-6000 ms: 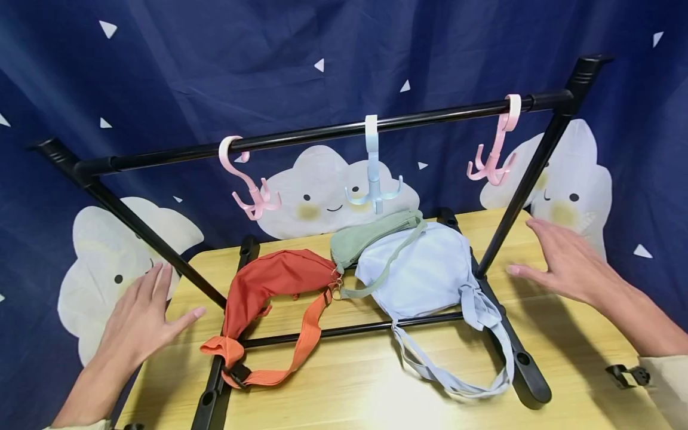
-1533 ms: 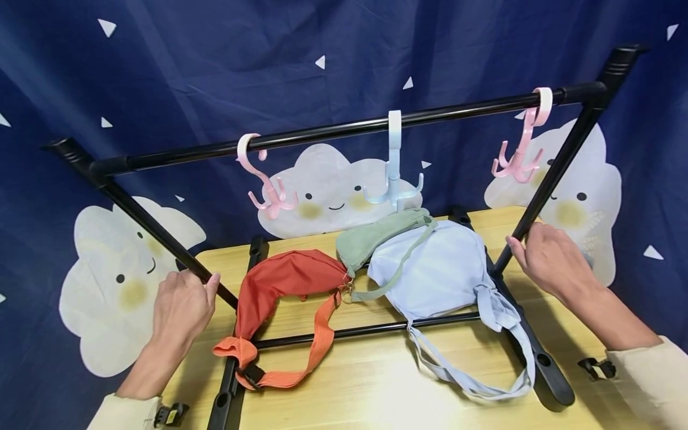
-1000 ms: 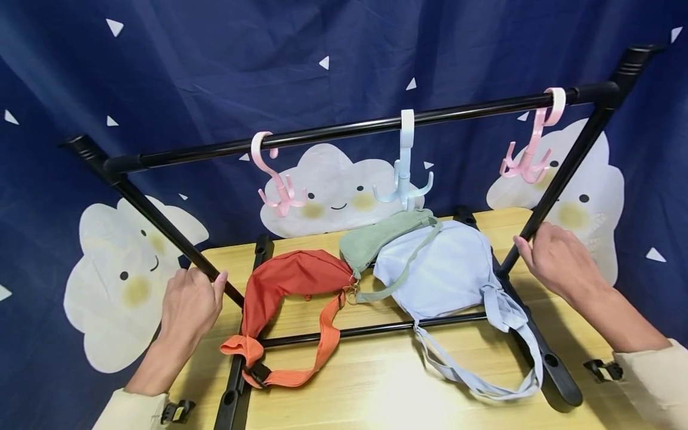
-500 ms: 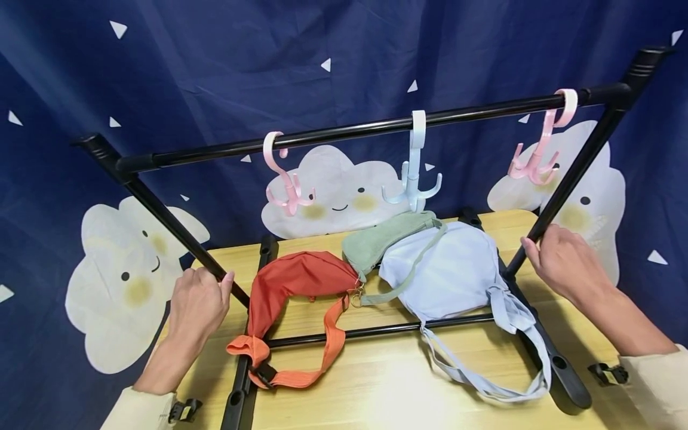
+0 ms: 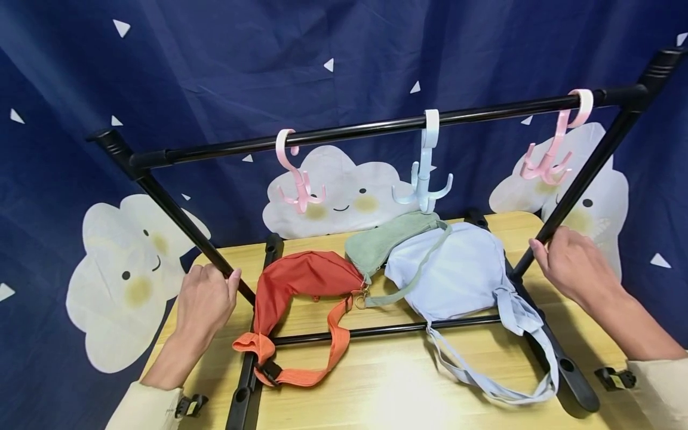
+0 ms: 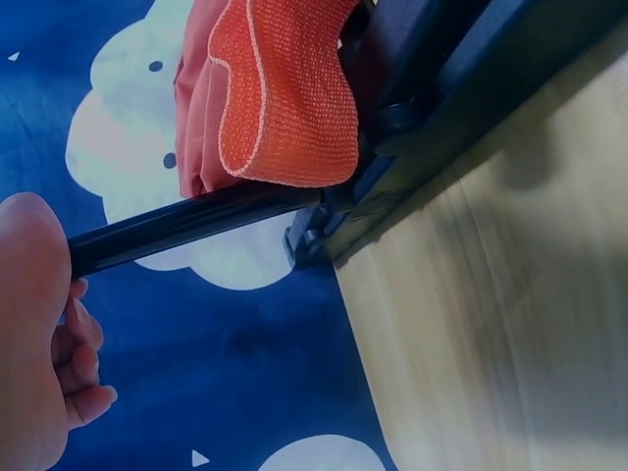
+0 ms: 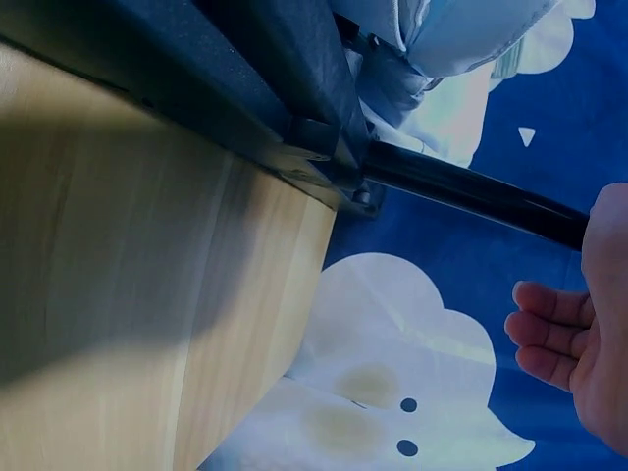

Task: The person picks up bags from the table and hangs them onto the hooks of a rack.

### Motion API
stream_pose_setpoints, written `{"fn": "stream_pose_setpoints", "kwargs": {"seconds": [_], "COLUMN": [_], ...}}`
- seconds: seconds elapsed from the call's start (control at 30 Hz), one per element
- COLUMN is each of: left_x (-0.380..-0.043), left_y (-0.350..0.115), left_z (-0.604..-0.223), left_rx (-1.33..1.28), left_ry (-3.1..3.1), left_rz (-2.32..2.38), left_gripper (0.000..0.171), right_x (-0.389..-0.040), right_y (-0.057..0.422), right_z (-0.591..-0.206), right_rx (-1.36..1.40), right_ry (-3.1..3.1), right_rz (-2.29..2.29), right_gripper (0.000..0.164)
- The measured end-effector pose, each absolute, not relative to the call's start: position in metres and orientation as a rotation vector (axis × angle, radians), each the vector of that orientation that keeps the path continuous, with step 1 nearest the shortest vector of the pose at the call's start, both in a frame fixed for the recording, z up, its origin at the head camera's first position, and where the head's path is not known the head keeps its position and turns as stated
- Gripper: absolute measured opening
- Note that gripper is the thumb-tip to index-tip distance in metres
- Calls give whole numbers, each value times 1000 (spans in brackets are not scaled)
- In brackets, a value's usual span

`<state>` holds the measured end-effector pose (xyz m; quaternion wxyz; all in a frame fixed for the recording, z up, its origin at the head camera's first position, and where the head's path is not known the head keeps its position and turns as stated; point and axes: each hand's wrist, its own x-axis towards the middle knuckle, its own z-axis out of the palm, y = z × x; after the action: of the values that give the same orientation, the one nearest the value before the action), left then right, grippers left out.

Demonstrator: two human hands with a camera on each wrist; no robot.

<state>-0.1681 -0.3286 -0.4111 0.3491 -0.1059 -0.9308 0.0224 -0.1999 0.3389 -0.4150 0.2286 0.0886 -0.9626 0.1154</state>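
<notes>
A black garment rack (image 5: pixel 365 128) stands on the table, gripped from both sides. My left hand (image 5: pixel 206 298) holds the left post (image 5: pixel 180 218) low down, thumb along its near side; the left wrist view shows the fingers curled under this post (image 6: pixel 177 226). My right hand (image 5: pixel 577 263) grips the lower right post (image 5: pixel 584 179), its fingers bent in the right wrist view. Between the posts lie a red waist bag (image 5: pixel 309 275) with an orange strap, a small green bag (image 5: pixel 384 242) and a pale blue bag (image 5: pixel 451 272), its strap hanging toward the front.
On the top bar hang a pink hook (image 5: pixel 298 179), a light blue hook (image 5: pixel 426 152) and another pink hook (image 5: pixel 553 146). A dark blue curtain (image 5: pixel 226 54) with clouds stands behind the wooden table (image 5: pixel 376 382). The rack's feet extend toward the front.
Both hands, open beside the rack at first, now grip its posts. Over the last second and a half, rack, hooks and bags have shifted to the right together with the hands.
</notes>
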Motion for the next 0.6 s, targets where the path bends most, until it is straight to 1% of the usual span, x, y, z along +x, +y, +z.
{"fn": "stream_pose_setpoints", "kwargs": {"seconds": [0.6], "left_x": [-169], "left_y": [-327], "left_z": [-414], "left_rx": [-240], "left_ry": [-2421], "left_rz": [18], "left_gripper": [47], "right_x": [-201], "right_y": [339], "right_z": [-417], "right_rx": [251], "right_ry": [-2653], "right_rz": [306], "right_gripper": [37]}}
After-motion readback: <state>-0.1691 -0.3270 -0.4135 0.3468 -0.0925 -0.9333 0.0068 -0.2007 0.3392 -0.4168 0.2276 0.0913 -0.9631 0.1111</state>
